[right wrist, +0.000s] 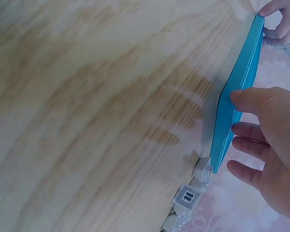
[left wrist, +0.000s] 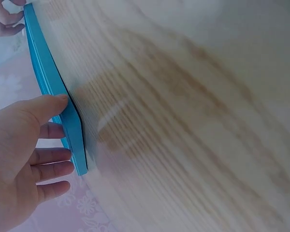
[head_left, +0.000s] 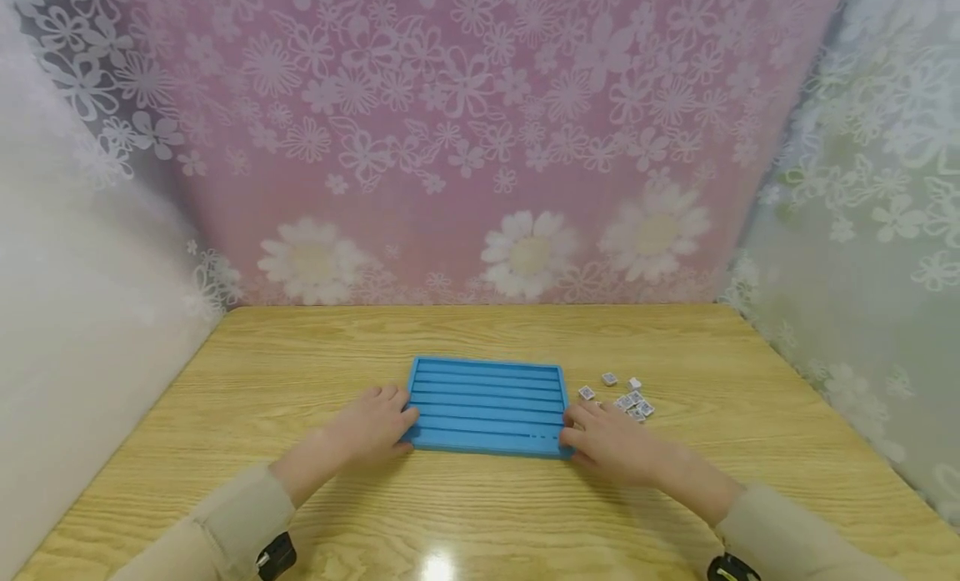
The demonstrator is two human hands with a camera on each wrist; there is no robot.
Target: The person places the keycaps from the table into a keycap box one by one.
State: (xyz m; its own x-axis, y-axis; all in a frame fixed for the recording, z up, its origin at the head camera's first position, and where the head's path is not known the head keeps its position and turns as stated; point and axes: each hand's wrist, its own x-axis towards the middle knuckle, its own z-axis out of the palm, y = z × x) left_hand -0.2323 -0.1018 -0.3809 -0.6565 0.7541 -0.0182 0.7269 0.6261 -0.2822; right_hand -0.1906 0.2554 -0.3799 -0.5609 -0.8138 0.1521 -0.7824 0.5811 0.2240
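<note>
A shallow blue tray [head_left: 487,408] with several long parallel ridges lies flat on the wooden table. My left hand [head_left: 377,423] holds its left side by the near corner; in the left wrist view the thumb [left wrist: 61,102] presses the front wall and the fingers lie along the side. At the opposite end my right hand [head_left: 611,441] holds the near right corner, its thumb [right wrist: 239,99] on the front wall in the right wrist view. Several small white square pieces [head_left: 643,408], keycap-like, lie just beyond the right hand, some partly hidden by it.
The wooden table [head_left: 315,339] reaches back to a pink flowered curtain [head_left: 450,147]. Pale flowered sheets hang along the left and right sides. One white piece [right wrist: 187,196] shows a hollow underside close to the tray's corner in the right wrist view.
</note>
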